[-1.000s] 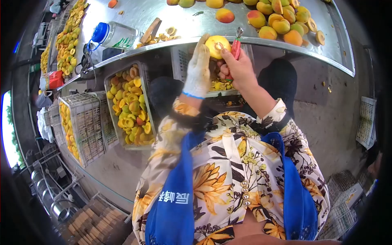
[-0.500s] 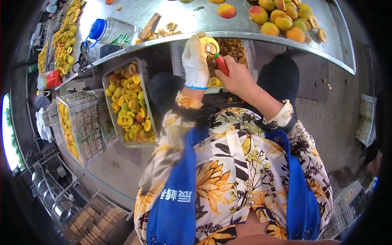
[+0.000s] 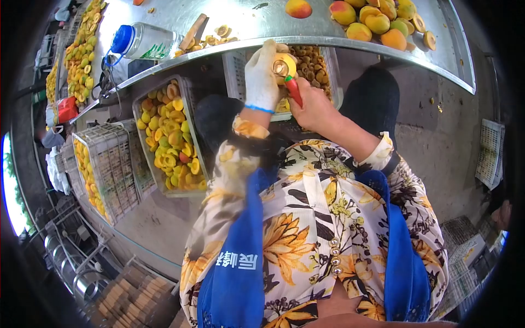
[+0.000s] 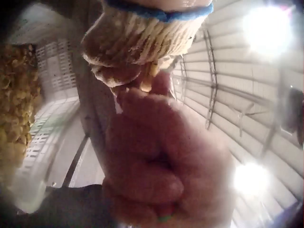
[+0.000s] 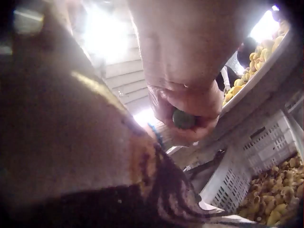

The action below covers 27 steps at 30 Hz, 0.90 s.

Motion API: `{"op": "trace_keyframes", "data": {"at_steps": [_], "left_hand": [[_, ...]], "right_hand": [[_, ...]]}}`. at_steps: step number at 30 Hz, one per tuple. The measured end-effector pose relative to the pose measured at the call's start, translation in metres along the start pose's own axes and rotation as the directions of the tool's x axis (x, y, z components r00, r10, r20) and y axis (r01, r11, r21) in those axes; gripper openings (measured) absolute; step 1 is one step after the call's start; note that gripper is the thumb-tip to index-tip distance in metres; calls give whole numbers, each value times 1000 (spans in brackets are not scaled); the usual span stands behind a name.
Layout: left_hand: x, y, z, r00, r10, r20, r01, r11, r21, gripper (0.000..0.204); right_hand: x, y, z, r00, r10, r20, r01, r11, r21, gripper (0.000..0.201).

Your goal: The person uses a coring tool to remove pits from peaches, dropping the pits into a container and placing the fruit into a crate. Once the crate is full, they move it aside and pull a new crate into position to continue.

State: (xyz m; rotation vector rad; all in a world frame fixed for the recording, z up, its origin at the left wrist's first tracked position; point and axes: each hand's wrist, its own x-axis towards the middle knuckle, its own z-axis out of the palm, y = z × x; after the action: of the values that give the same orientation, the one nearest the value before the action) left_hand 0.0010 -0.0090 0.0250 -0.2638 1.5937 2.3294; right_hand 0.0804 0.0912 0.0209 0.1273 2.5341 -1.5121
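Observation:
My left hand (image 3: pixel 261 79), in a white knitted glove with a blue cuff, holds a yellow peach half (image 3: pixel 290 64) just off the table's near edge. The cut face with its brown centre is turned toward my right. My bare right hand (image 3: pixel 317 109) grips a pitting tool by its red handle (image 3: pixel 294 92), green at the collar; its metal tip is at the cut face. Both hands meet in the left wrist view, the bare fist (image 4: pixel 161 147) below the glove (image 4: pixel 137 40). The handle's green butt (image 5: pixel 183 118) shows in the right wrist view.
Whole peaches (image 3: pixel 377 23) are heaped on the metal table (image 3: pixel 311 30). A blue-capped bottle (image 3: pixel 145 41) stands left, beside a wooden piece (image 3: pixel 194 31). Below the hands is a crate of pits (image 3: pixel 313 65); a crate of peach halves (image 3: pixel 174 136) is on the floor to the left.
The right hand has turned the pitting tool from metal end up to its tip at the peach half. The left hand's straight fingers have curled round the fruit, whose cut face has turned rightward.

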Motion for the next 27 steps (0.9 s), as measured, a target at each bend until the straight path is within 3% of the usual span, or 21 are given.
{"op": "trace_keyframes", "data": {"at_steps": [2,3,6,9,12,15,16,18,21,25,27], "left_hand": [[7,4,-12,964,-197,179,213,974,-73,33],[8,9,-13,955,-230,188,233,972,9,37],[10,4,-15,973,-165,162,165,986,16,38],[6,-1,-13,998,16,62,-24,991,129,38],[7,-3,-17,996,57,69,-63,993,100,30],[10,3,-25,959,-192,209,198,980,-11,29],[10,2,-26,968,-165,188,170,985,-10,29],[10,-3,-25,982,-112,150,115,993,-6,29],[5,-13,-17,980,198,-22,-195,976,101,28],[5,-14,-13,997,-52,-59,42,984,-173,29],[10,-18,-17,986,-167,14,163,941,-296,31]], "right_hand": [[-2,-1,2,1000,-23,7,23,1000,18,23],[-1,-5,0,1000,-24,15,24,1000,18,20],[4,2,-1,997,-44,61,44,999,8,23],[6,11,2,994,-56,91,51,997,63,21],[5,1,-7,983,-4,181,-20,992,127,20],[7,8,-5,968,8,251,-46,988,145,22],[9,10,-3,964,-1,264,-40,988,147,24],[8,1,-11,928,107,358,-195,956,219,23],[8,-8,-13,886,184,427,-332,892,305,23],[11,-4,-5,895,203,398,-364,847,387,19],[10,6,9,983,94,158,-138,944,299,19]]}}
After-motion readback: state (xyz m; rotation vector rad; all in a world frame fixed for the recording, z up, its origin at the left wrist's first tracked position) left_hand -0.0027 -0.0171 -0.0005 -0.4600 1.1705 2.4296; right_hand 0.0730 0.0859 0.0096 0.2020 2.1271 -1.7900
